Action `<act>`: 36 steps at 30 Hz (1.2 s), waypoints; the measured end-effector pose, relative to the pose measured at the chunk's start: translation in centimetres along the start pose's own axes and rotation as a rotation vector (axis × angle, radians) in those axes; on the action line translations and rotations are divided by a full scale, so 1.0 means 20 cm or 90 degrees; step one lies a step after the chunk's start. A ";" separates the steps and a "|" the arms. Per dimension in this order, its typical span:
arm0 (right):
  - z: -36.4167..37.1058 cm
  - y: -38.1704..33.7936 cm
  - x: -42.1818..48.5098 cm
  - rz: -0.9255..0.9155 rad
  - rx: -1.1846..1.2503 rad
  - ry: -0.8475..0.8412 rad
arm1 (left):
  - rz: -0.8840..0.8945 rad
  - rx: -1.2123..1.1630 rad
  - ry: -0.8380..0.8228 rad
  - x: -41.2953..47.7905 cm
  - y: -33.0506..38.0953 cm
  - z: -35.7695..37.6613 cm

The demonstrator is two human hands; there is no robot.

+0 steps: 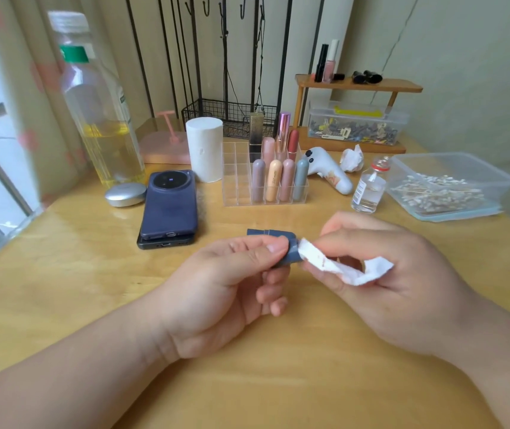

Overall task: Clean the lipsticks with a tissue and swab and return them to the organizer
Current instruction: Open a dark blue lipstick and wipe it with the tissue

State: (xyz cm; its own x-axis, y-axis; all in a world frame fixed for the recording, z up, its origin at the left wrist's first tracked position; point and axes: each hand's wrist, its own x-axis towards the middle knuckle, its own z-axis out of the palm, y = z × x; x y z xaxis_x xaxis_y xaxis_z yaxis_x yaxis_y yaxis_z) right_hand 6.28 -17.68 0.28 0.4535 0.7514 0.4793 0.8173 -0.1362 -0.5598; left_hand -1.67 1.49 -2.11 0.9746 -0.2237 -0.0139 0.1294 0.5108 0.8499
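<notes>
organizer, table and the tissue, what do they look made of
The organizer looks like clear hard plastic, probably acrylic, glossy; the lipsticks show through its grid walls. The table looks like pale wood or veneer under a shiny coat; grain lines and window glare show. The tissue is soft white paper, matte; it creases limply and bears a reddish smear.

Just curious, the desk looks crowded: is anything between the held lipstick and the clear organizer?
Only a dark blue cap lies on the table between the lipstick and the organizer; it lies low, likely easy to pass over.
</notes>
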 end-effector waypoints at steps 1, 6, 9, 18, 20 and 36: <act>0.00 0.00 0.00 0.003 -0.008 -0.014 | -0.013 -0.003 -0.012 0.00 0.00 0.00; -0.01 0.00 0.01 -0.045 -0.018 -0.025 | -0.100 0.028 -0.032 0.00 0.01 -0.03; -0.02 0.01 0.01 -0.094 -0.031 0.016 | -0.136 0.015 -0.048 -0.01 0.02 -0.03; 0.00 -0.04 0.02 -0.009 0.002 -0.112 | -0.107 0.028 -0.022 0.00 0.00 -0.02; 0.00 -0.04 0.01 0.111 0.102 -0.135 | -0.055 0.076 0.012 0.00 -0.02 -0.02; 0.05 -0.07 0.01 0.110 0.163 -0.029 | 0.022 0.341 0.102 -0.03 0.02 0.00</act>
State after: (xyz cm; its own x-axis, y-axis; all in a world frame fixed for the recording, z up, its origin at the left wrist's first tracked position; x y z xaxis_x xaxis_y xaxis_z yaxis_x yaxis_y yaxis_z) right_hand 4.90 -16.70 0.37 0.5573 0.7597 0.3350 0.6110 -0.1021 -0.7851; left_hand -2.28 1.82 -1.69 0.9976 -0.0637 -0.0263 0.0272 0.0134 0.9995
